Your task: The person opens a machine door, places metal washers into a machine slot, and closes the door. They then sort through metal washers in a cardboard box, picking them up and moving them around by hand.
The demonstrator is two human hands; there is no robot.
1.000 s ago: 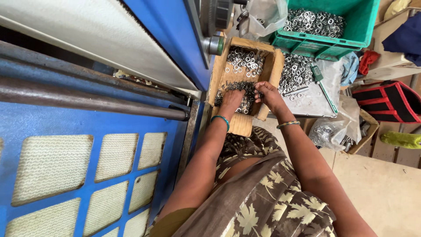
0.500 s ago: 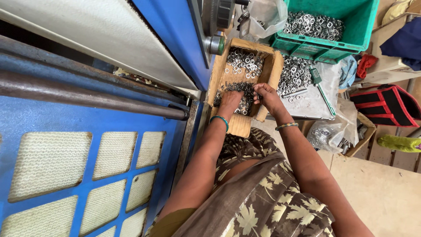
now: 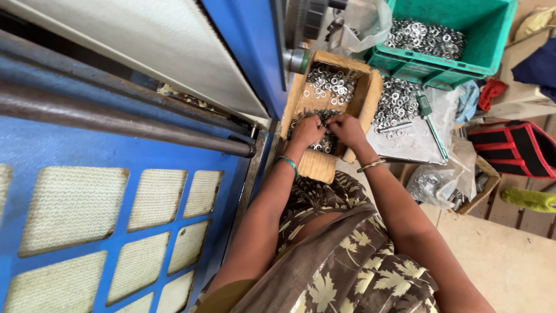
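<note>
Here, seen from above, a person's two bare hands work side by side in a shallow cardboard tray point(image 3: 370, 93) that lies toward twelve o'clock from the body. The left hand point(image 3: 307, 130), with a green bangle on its wrist, and the right hand point(image 3: 347, 128), with a thin metal bangle, nearly touch each other. Both rest on a heap of small metal washers point(image 3: 324, 142) at the near end of the tray. The fingers of both hands curl down into the heap, narrowly bent, and I cannot tell whether they grip any washers.

A second, looser scatter of washers point(image 3: 330, 84) lies at the far end of the same tray. At two o'clock from the hands, more washers point(image 3: 397, 104) are spread on a plastic sheet, with a green-handled tool point(image 3: 431, 119) beside them. Farther out at one o'clock stands a green plastic crate point(image 3: 492, 46) holding still more washers. A large blue machine point(image 3: 116, 150) fills the whole side from nine to eleven o'clock. A clear plastic bag point(image 3: 434, 185) sits at three o'clock.
</note>
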